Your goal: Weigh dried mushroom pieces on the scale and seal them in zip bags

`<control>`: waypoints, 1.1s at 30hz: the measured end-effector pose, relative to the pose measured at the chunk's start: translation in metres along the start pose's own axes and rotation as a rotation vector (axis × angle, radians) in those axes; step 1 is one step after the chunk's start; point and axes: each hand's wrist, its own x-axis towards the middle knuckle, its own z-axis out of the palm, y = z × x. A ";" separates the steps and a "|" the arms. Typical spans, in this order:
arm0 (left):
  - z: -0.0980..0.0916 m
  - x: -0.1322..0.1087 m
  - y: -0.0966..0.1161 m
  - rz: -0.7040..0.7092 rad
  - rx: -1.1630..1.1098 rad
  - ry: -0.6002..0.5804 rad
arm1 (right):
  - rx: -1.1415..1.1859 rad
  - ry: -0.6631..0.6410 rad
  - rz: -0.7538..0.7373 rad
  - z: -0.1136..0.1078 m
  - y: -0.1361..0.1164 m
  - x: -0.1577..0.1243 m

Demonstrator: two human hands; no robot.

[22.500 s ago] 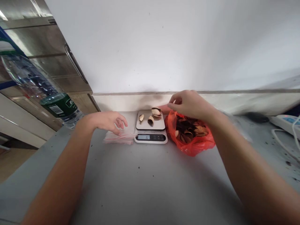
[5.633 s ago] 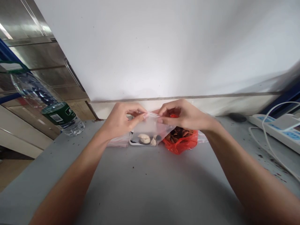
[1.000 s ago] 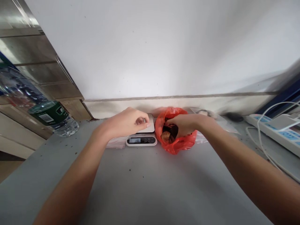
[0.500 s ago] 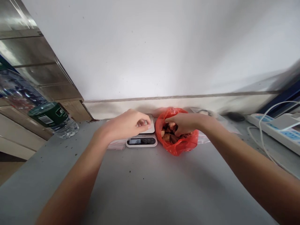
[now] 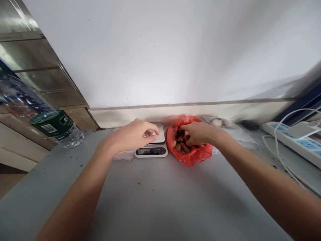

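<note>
My left hand (image 5: 137, 134) is over the pan (image 5: 161, 134) of a small white kitchen scale. Its fingers are curled and the fingertips come together near the pan; whatever may be between them is hidden. The scale's display (image 5: 144, 151) is lit, but its digits are blurred. Directly right of the scale stands a red plastic bag (image 5: 194, 158) with its mouth spread wide. Brown and dark dried-looking pieces (image 5: 182, 147) fill it. My right hand (image 5: 198, 132) reaches into the bag from the right, its fingertips among the pieces and partly hidden.
A water bottle with a green label (image 5: 54, 123) stands at the left table edge. Behind the bag, a clear bag (image 5: 232, 130) holds pale round pieces. Farther right lie a dark object (image 5: 250, 125), a power strip (image 5: 304, 143) and white cable (image 5: 278, 142). A wall (image 5: 160, 67) rises behind.
My left hand has shifted slightly left over the pan. The display no longer shows 0.0. My right hand stays in the red bag, and the clear bag behind it shows more sharply.
</note>
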 end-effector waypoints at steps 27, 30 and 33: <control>-0.004 -0.006 -0.007 -0.035 -0.026 -0.005 | 0.257 0.216 0.068 -0.022 0.027 -0.011; -0.006 -0.006 -0.007 -0.065 -0.045 -0.006 | 0.459 0.291 0.075 -0.032 0.033 -0.017; -0.011 -0.007 -0.011 -0.085 -0.050 -0.004 | 0.723 0.358 -0.030 -0.034 0.027 -0.014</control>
